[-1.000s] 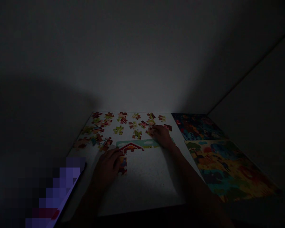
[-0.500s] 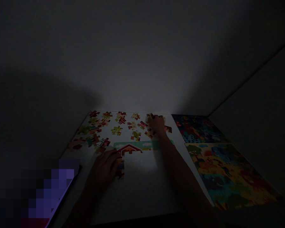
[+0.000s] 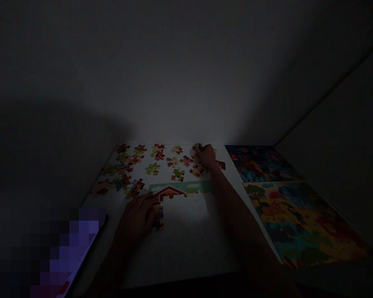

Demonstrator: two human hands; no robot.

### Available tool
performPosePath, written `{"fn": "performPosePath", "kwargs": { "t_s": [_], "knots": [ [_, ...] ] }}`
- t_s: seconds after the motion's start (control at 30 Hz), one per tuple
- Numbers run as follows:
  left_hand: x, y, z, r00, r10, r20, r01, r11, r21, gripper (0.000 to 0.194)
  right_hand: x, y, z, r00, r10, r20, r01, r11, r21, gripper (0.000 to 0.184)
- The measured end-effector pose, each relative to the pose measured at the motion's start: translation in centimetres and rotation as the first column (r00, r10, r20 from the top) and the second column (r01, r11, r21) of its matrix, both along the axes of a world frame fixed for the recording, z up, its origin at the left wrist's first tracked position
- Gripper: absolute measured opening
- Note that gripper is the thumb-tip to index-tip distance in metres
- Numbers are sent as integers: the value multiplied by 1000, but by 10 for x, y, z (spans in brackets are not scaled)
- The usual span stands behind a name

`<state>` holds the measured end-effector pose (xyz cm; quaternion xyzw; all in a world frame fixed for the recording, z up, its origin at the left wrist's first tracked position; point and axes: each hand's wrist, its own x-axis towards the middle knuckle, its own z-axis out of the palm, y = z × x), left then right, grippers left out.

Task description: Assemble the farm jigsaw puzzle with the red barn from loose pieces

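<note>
In dim light, a partly joined jigsaw puzzle (image 3: 191,188) lies on the white table, showing a strip of sky and a red barn roof (image 3: 169,191). My left hand (image 3: 137,217) rests over the puzzle's left side, fingers stretched and lying loosely on it. Toward the far edge, my right hand (image 3: 207,156) is closed in a pinch on a greenish puzzle piece (image 3: 199,147); the fingers partly hide it. Several loose pieces surround that hand, among them a pink and green piece (image 3: 186,160) and a dark red piece (image 3: 220,165).
More loose puzzle pieces (image 3: 124,167) are scattered across the table's far left. Two finished pictures lie at the right: a dark blue puzzle (image 3: 261,163) and a yellow animal puzzle (image 3: 301,219). A pixelated, purple-lit screen (image 3: 76,244) stands at the lower left. A wall (image 3: 186,82) rises behind the table.
My right hand has shifted slightly toward the far edge, its fingers now drawn together on a greenish piece. My left hand stays on the puzzle's left side. The view has tilted slightly.
</note>
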<state>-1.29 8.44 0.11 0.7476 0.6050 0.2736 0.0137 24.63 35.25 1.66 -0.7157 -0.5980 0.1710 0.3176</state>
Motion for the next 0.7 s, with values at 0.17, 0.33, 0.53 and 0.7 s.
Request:
{"fn": "performPosePath", "kwargs": {
  "t_s": [0.17, 0.33, 0.53, 0.7],
  "knots": [
    [1, 0, 4, 1000, 0, 22, 0, 1000, -16, 29, 6, -3, -5, 980, 9, -197, 5, 998, 69, 43],
    [4, 0, 6, 999, 12, 38, -12, 1000, -13, 29, 7, -9, -1, 899, 109, -423, -17, 977, 215, 42],
    [6, 2, 8, 997, -13, 73, 14, 1000, -15, 27, 5, -33, 10, 826, 305, -474, -180, 939, 292, 41],
    [8, 2, 10, 997, -14, 79, 16, 1000, -23, 25, 0, -76, 7, 686, 501, -528, -441, 863, 246, 46]
  ]
}}
